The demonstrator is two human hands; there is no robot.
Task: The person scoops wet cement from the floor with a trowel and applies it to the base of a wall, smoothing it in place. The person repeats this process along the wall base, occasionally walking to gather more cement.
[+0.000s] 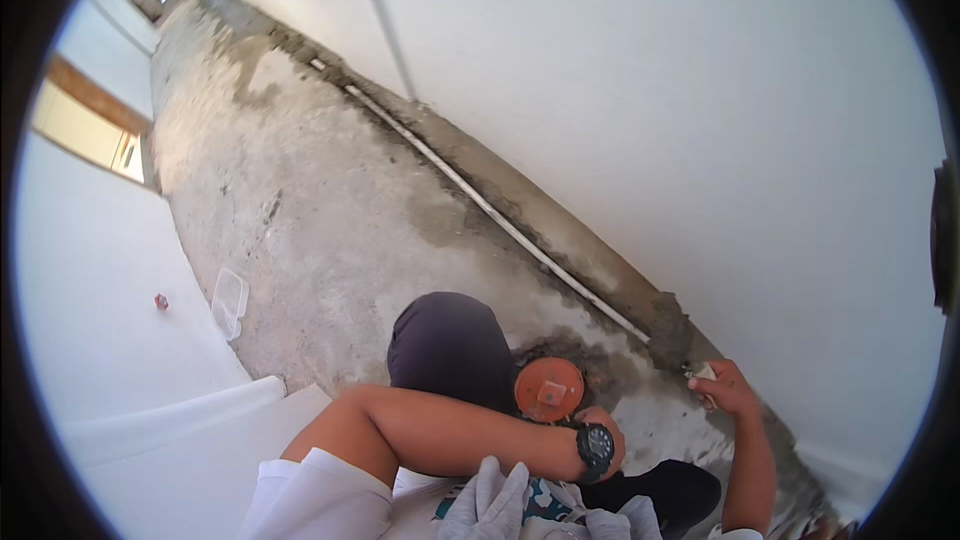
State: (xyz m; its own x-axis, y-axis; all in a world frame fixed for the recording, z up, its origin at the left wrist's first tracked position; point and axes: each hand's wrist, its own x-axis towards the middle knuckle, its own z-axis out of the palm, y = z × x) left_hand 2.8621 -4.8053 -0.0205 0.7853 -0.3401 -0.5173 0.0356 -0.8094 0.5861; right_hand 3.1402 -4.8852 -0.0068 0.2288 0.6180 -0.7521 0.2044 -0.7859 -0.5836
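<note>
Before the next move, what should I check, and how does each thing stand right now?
1. Right hand gripping the pale piece: ok.
2. Pale piece clear of the pipe: ok, a gap shows at the pipe's near end.
3. Left hand free: cannot tell; it is curled beside the orange disc.
4. Floor clean along the pipe: not ok, dark patches show.
5. Clear tub away from both hands: ok, by the left wall.
</note>
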